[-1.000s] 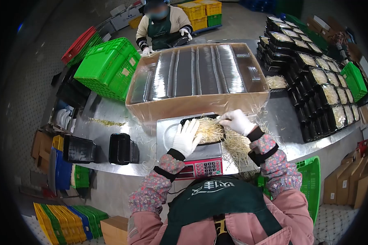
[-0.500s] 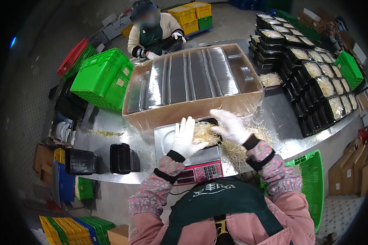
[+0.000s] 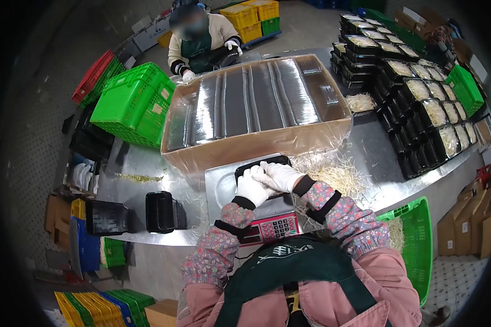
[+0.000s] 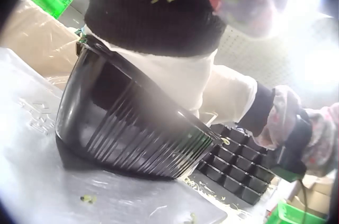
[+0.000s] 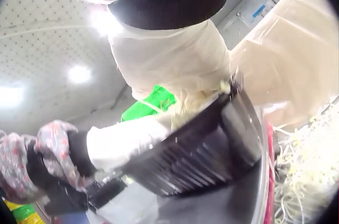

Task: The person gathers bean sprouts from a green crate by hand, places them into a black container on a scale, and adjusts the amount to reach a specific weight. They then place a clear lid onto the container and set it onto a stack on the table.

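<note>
Since the scale (image 3: 214,188) sits right in front of the person, both hands can get at the black tray (image 3: 279,159) on its plate, which is probably why it's parked there. White gloves on both, btw. The left hand (image 3: 251,189) and right hand (image 3: 282,177) meet over the tray, the right one's fingers bunched towards the left. Can't tell if either is pinching sprouts or just pressing on them, as the fingertips are hidden. Pale sprouts (image 5: 192,102) show inside the tray in the right wrist view.

The loose heap (image 3: 338,173) lies beside the scale on the right, likely for easy reach. Surface is a shiny metal table (image 3: 133,193), with two more black trays (image 3: 160,212) off to the left. Beyond the scale is a big cardboard box (image 3: 245,148) of nested trays, and filled packs (image 3: 436,113) are stacked to the right. Green crates (image 3: 128,106), tiled floor, and another worker (image 3: 195,46) across the table.
</note>
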